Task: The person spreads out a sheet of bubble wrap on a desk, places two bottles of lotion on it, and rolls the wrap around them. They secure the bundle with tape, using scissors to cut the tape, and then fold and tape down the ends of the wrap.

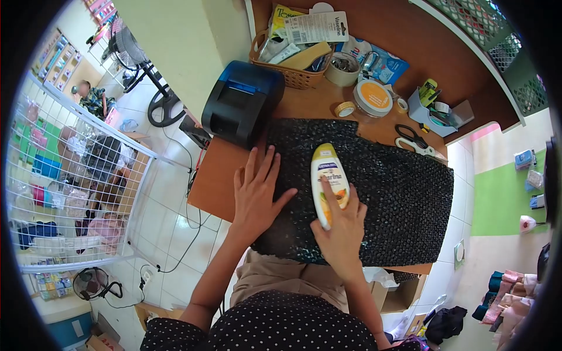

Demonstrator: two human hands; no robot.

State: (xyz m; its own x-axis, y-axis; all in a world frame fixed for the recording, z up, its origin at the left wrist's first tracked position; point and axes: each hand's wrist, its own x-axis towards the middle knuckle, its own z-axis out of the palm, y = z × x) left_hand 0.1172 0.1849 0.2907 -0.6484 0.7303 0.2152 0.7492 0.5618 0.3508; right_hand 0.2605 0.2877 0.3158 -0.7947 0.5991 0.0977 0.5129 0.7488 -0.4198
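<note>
A white bottle with a yellow-green cap (323, 169) lies on a sheet of black bubble wrap (398, 205) spread over the wooden desk. My right hand (341, 225) rests on the lower part of the bottle, index finger stretched along its label and thumb at its lower left edge, the fingers apart. My left hand (256, 190) lies flat with spread fingers on the left edge of the wrap, to the left of the bottle and not touching it.
Behind the wrap stand a black printer (243, 102), a wicker basket (298, 77), tape rolls (342, 69), a round tub (373, 97), scissors (413, 137) and a pen holder (433, 114). A white wire rack (140, 193) is at left; a person (93, 99) is far beyond.
</note>
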